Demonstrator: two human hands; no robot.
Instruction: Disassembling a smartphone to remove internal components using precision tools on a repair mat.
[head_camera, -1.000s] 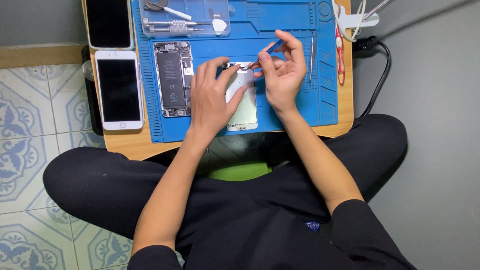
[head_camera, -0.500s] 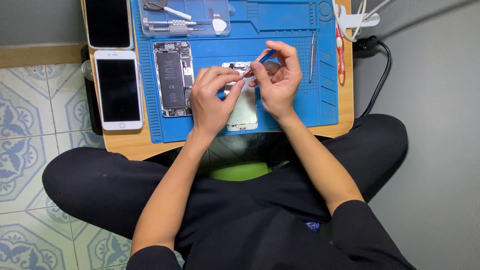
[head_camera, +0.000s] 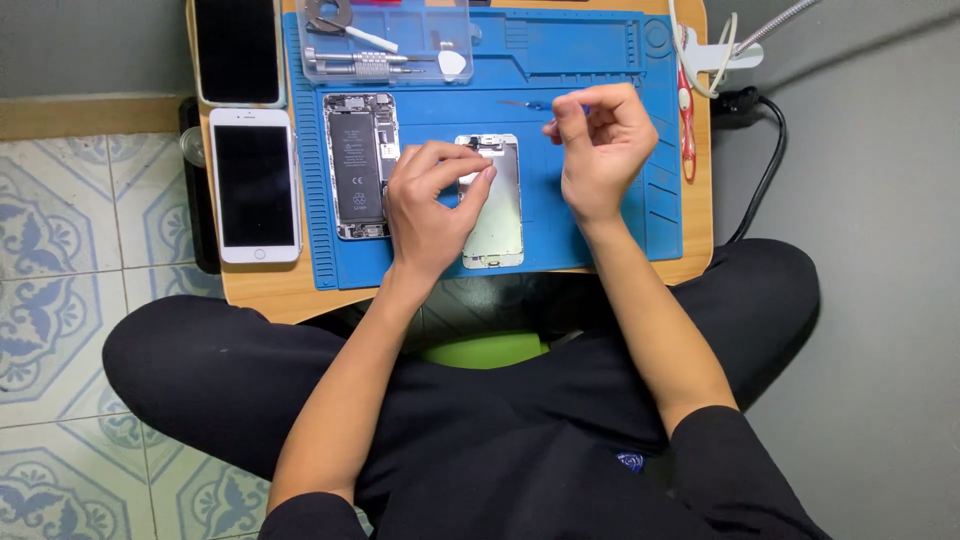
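Pinning the detached screen panel (head_camera: 493, 205) flat on the blue mat (head_camera: 600, 215), your left hand (head_camera: 430, 205) curls over its left edge, fingertips pressed near the top corner where the small parts sit. The panel lies face down near the middle of the mat, just right of the opened phone body (head_camera: 357, 165) with its battery showing. Your right hand (head_camera: 600, 145) hovers above the mat, apart from the panel's top right corner, fingers pinched narrow on a slim blue-handled tool (head_camera: 530, 104) whose tip points left; how firm that pinch is, I cannot tell.

Keep the left fingertips down so the panel does not skate on the mat. Bring the tool in low and straight, and let the tip settle before you apply any turn or lift. Small parts at that top edge could slip off easily, so work over the mat, not the wooden table edge (head_camera: 280, 295).

At the mat's far left corner the clear parts tray (head_camera: 385, 40) holds tools, and two whole phones (head_camera: 255, 185) lie along the table's left edge
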